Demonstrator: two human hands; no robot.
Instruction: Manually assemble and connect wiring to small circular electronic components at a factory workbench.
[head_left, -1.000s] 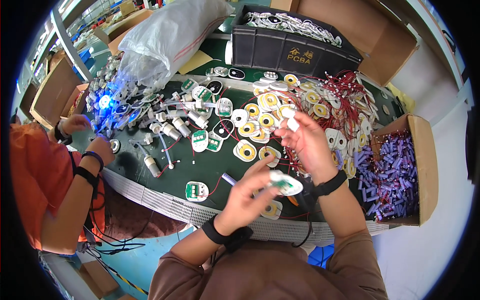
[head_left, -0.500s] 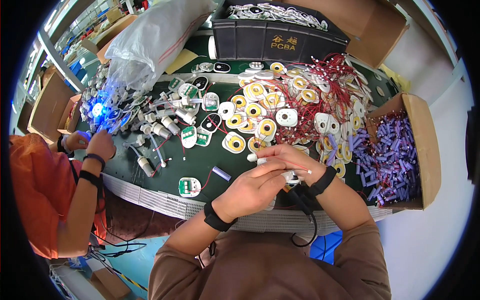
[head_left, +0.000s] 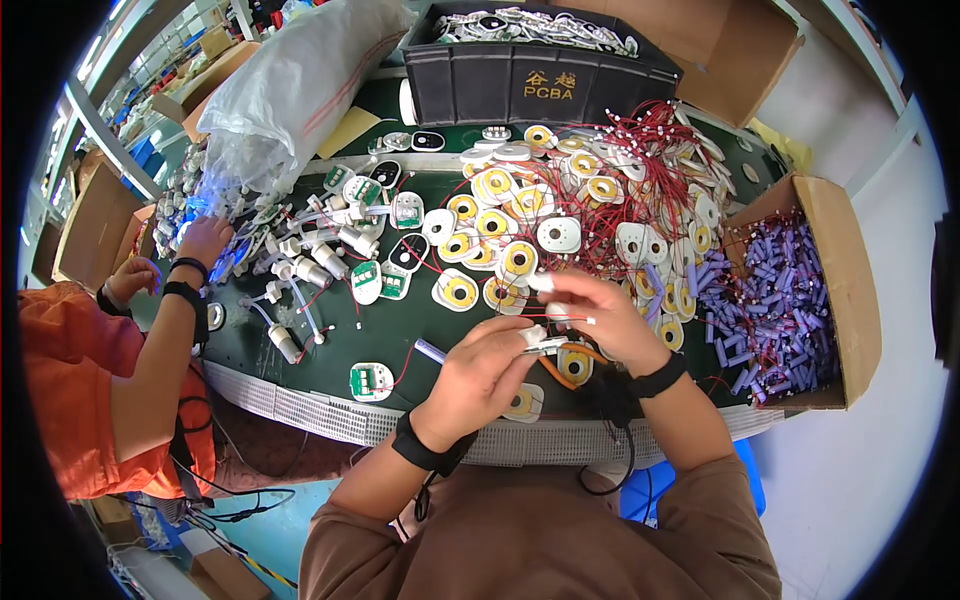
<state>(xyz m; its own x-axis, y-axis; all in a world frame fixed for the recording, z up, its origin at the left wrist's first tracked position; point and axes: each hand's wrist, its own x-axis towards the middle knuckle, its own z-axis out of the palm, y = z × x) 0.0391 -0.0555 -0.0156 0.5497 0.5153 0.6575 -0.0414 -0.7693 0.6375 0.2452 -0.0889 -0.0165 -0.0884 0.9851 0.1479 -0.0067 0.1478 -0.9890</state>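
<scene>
My left hand point(head_left: 478, 376) is closed, its thumb and fingertips pinching a small white plastic assembly point(head_left: 546, 345) seen edge-on. My right hand point(head_left: 608, 318) is just to the right, fingers curled, with a small white rounded part point(head_left: 541, 283) at its fingertips. A thin red wire with a white connector point(head_left: 590, 321) shows in front of that hand; where it leads is hidden. Left of my left hand lies a purple cylindrical battery cell point(head_left: 430, 351), wired in red to a white cover with a green circuit board point(head_left: 371, 381). Below my right hand is an orange-and-black tool point(head_left: 575, 372).
White covers with yellow rings point(head_left: 517, 260) and red wires heap beyond my hands. A cardboard box point(head_left: 846, 300) of purple cells stands right; a black bin point(head_left: 540, 75) stands behind. At left, a co-worker's hands point(head_left: 206, 240) are among motor-and-tube assemblies point(head_left: 310, 270) near a clear plastic bag point(head_left: 290, 90).
My hands have drawn apart; the right has lifted away from the left, exposing the white assembly. The view has shifted slightly. The co-worker's hands have separated.
</scene>
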